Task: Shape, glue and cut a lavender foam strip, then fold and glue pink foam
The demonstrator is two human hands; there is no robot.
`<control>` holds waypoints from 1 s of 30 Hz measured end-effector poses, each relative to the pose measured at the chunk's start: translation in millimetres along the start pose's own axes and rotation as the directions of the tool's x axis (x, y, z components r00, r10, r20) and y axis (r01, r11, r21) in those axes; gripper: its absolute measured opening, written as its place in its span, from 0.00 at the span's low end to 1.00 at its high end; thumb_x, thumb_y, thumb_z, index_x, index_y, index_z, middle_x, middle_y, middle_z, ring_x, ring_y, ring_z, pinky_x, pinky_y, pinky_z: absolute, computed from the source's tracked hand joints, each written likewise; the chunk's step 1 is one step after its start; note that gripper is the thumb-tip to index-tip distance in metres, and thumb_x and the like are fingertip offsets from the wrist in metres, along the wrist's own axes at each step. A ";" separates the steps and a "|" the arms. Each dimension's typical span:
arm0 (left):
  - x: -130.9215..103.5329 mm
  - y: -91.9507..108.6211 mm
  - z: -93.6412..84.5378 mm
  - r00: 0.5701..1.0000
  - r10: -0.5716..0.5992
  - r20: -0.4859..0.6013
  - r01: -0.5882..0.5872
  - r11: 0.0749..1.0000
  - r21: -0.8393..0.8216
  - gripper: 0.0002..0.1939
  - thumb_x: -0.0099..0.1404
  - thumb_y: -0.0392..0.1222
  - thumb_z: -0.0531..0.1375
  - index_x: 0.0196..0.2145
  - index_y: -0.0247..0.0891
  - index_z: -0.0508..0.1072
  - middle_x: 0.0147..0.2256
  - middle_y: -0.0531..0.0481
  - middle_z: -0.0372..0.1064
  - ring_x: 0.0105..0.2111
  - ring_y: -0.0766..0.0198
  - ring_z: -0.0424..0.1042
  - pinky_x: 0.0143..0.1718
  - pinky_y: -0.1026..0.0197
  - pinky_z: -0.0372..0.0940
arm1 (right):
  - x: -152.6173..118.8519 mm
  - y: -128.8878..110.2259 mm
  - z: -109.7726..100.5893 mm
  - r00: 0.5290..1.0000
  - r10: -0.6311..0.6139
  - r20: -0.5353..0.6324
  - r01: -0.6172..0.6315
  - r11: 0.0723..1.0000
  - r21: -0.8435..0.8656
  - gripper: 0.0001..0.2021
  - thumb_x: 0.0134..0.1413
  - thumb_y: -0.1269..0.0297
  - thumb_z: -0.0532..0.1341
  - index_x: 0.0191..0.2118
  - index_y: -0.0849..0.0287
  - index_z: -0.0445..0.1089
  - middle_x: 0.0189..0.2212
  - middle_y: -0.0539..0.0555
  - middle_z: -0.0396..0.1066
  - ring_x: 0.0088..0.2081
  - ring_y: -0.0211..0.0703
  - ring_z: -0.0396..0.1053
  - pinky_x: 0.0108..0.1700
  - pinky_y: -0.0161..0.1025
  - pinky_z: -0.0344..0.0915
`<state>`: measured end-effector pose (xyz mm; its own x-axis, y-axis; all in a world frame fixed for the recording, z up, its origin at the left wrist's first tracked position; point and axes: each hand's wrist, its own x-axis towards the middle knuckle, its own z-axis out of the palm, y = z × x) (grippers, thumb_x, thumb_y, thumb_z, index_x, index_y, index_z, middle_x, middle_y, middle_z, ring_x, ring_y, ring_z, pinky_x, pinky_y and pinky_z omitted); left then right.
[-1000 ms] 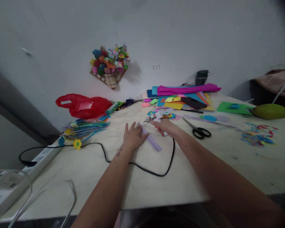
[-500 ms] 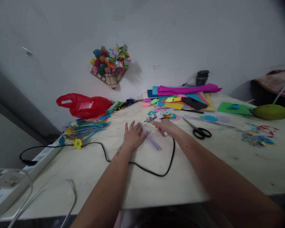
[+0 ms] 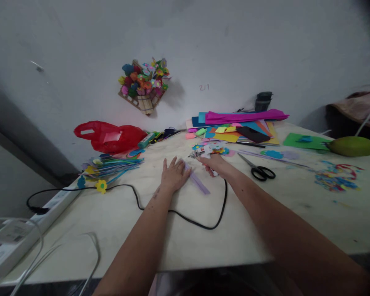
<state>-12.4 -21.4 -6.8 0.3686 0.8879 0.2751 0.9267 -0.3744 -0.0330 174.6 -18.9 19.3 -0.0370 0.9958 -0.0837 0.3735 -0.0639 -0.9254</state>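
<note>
My left hand (image 3: 172, 174) lies flat on the table, its fingers stretched out and a little apart. Its right side touches a pale purple strip of paper (image 3: 200, 183), whose far part runs up beside the fingertips. My right hand (image 3: 212, 164) is closed around a corded glue gun (image 3: 215, 173); mostly my fingers hide it, with a bit of white body and a red spot showing. The gun's nozzle points left, close to the top of the strip. Behind it sit small flower cutouts (image 3: 218, 149) in blue, white and yellow.
A black cord (image 3: 200, 225) loops across the table to a white power strip (image 3: 60, 201). Black-handled scissors (image 3: 259, 170) lie right of my right hand. Farther back are coloured sheets (image 3: 243, 118), a red plastic bag (image 3: 111, 137) and flowers on stems (image 3: 111, 166). Paper scraps (image 3: 336, 176) lie at right.
Both hands stay almost where they were, with the glue gun and the purple strip in the same spots. The whole view has shifted very slightly.
</note>
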 end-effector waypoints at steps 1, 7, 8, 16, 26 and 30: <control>0.4 0.6 -0.1 1.000 -0.001 -0.009 0.001 1.000 0.004 0.30 0.64 0.58 0.36 0.55 0.44 0.62 0.57 0.52 0.57 0.61 0.56 0.44 0.59 0.40 0.25 | 0.0 -0.1 0.2 1.000 0.004 -0.003 -0.004 1.000 -0.004 0.16 0.50 0.51 0.57 0.25 0.61 0.60 0.13 0.46 0.61 0.10 0.31 0.56 0.13 0.31 0.52; 1.0 2.8 2.7 0.998 -0.012 -0.062 0.013 1.000 0.016 0.30 0.65 0.57 0.35 0.54 0.43 0.63 0.55 0.51 0.60 0.59 0.56 0.48 0.59 0.41 0.25 | 0.4 -0.4 1.0 1.000 -0.020 -0.001 0.020 1.000 0.006 0.15 0.51 0.52 0.57 0.25 0.60 0.60 0.12 0.46 0.60 0.10 0.31 0.55 0.13 0.30 0.52; 1.0 2.4 3.7 0.998 -0.018 -0.061 0.019 1.000 0.016 0.30 0.65 0.57 0.35 0.54 0.43 0.62 0.55 0.51 0.60 0.60 0.56 0.48 0.59 0.41 0.25 | 0.3 -0.5 0.9 1.000 -0.022 -0.004 0.022 1.000 0.009 0.15 0.51 0.53 0.57 0.25 0.60 0.60 0.12 0.46 0.60 0.10 0.31 0.55 0.13 0.30 0.51; 6.7 -2.5 7.1 0.988 -0.116 0.101 0.119 0.993 -0.020 0.37 0.61 0.63 0.33 0.61 0.41 0.50 0.62 0.53 0.42 0.63 0.55 0.30 0.59 0.39 0.28 | -6.3 -7.6 -0.5 1.000 -0.003 -0.012 0.003 1.000 0.011 0.15 0.52 0.55 0.57 0.25 0.61 0.59 0.12 0.45 0.59 0.09 0.30 0.55 0.14 0.30 0.52; 10.1 -5.8 4.3 0.981 -0.142 0.131 0.151 0.987 -0.058 0.38 0.60 0.65 0.38 0.62 0.42 0.46 0.62 0.49 0.45 0.62 0.55 0.37 0.58 0.39 0.26 | -3.2 -3.5 0.1 1.000 -0.006 0.002 0.006 0.999 0.034 0.15 0.51 0.54 0.58 0.26 0.61 0.60 0.12 0.46 0.60 0.10 0.31 0.55 0.14 0.31 0.53; 8.0 -7.0 4.7 0.986 -0.129 0.109 0.134 0.990 -0.048 0.39 0.59 0.66 0.38 0.62 0.43 0.44 0.62 0.50 0.43 0.63 0.55 0.33 0.59 0.40 0.25 | -3.2 -3.5 -0.3 1.000 -0.021 -0.010 0.021 0.999 0.032 0.15 0.51 0.54 0.57 0.25 0.61 0.60 0.12 0.46 0.60 0.10 0.31 0.55 0.13 0.31 0.52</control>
<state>-15.7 -10.4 -8.9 0.2522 0.9525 0.1707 0.9632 -0.2640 0.0502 173.7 -21.8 22.9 -0.0357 0.9975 -0.0605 0.3427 -0.0447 -0.9384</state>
